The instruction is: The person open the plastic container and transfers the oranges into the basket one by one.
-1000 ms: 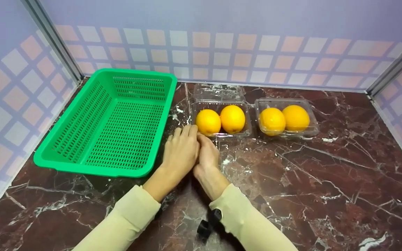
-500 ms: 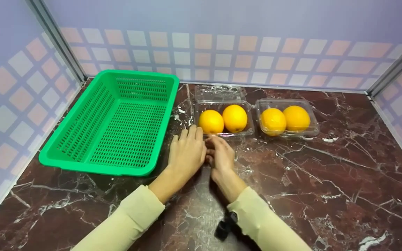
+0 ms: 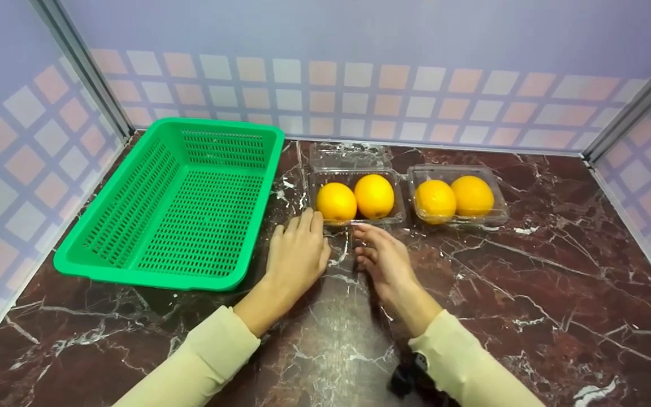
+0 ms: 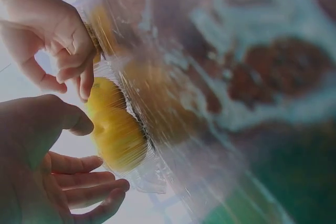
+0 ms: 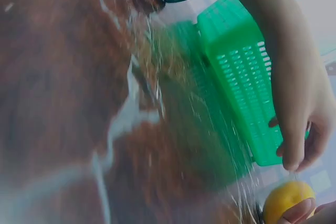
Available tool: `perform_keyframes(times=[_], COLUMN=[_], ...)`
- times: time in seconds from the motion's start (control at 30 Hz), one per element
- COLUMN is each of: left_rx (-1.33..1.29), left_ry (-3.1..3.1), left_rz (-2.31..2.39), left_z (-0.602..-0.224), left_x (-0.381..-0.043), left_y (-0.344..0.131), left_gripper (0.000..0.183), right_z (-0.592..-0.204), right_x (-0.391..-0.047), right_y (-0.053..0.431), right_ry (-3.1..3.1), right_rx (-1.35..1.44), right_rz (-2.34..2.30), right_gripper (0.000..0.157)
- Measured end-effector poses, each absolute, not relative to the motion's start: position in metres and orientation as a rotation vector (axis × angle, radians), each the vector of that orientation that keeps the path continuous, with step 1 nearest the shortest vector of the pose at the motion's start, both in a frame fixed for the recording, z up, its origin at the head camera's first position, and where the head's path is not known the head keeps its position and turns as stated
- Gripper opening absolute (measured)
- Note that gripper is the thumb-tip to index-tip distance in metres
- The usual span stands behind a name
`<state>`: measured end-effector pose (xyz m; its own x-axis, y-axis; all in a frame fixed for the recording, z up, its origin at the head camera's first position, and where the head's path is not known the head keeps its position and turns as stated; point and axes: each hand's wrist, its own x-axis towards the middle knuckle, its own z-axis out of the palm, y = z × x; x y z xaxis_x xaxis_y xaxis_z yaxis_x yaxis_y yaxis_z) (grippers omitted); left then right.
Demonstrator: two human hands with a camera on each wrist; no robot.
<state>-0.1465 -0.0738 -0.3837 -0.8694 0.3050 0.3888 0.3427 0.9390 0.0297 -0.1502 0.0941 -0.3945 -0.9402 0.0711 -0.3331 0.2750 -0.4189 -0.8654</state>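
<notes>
On the marble-patterned table stands a clear plastic clamshell box point(image 3: 402, 195), its lid point(image 3: 350, 155) folded back toward the wall. Inside lie two oranges, a left orange point(image 3: 336, 202) and a right orange point(image 3: 374, 196). My left hand point(image 3: 297, 249) is at the box's front left corner, back of the hand up; in the left wrist view its thumb and fingers point(image 4: 84, 190) are spread, holding nothing. Just in front of the same box is my right hand point(image 3: 386, 260), turned sideways with loosely bent fingers and its fingertips at the front edge. Both hands are apart.
To the left stands a large green perforated basket point(image 3: 252, 237) with nothing in it. Right of the open box, a second clear box point(image 3: 498, 195), lid down, holds two more oranges. Patterned wall panels point(image 3: 359, 34) enclose the back and sides.
My hands were together at the box's front left corner. The right hand has moved away to the right along the front edge; the left has hardly moved.
</notes>
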Motion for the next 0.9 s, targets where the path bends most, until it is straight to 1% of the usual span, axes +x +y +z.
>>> perform_keyframes(times=[0.1, 0.23, 0.4, 0.5, 0.57, 0.67, 0.8, 0.9], left_rx=[-0.479, -0.51, -0.569, -0.587, -0.586, -0.583, -0.586, -0.576], left_ry=[-2.706, -2.712, -2.729, -2.741, -2.75, -2.762, -2.767, -2.768], left_rz=[-0.128, -0.102, -0.091, -0.085, -0.089, -0.105, -0.103, -0.083], left_z=[-0.384, -0.384, -0.382, -0.383, -0.383, -0.383, -0.383, -0.384], left_x=[-0.148, -0.147, -0.145, -0.144, -0.143, -0.144, -0.145, -0.145], left_y=[-0.075, -0.076, -0.075, -0.075, -0.075, -0.075, -0.074, -0.074], left_gripper=[0.048, 0.051, 0.054, 0.053, 0.052, 0.05, 0.05, 0.051], right_z=[-0.392, -0.39, -0.387, -0.385, -0.383, -0.379, -0.375, -0.372], right_x=[-0.15, -0.149, -0.147, -0.146, -0.146, -0.146, -0.15, -0.155], right_y=[0.103, 0.115, 0.125, 0.131, 0.135, 0.142, 0.154, 0.162], right_ry=[1.648, 1.679, 1.749, 1.806, 1.916, 2.239, 2.793, 3.077], right_rx=[0.462, 0.45, 0.446, 0.369, 0.276, 0.065, -0.319, -0.619], right_rz=[-2.478, -2.454, -2.414, -2.423, -2.409, -2.306, -1.974, -1.695], right_gripper=[0.037, 0.037, 0.022, 0.014, 0.013, 0.012, 0.011, 0.011])
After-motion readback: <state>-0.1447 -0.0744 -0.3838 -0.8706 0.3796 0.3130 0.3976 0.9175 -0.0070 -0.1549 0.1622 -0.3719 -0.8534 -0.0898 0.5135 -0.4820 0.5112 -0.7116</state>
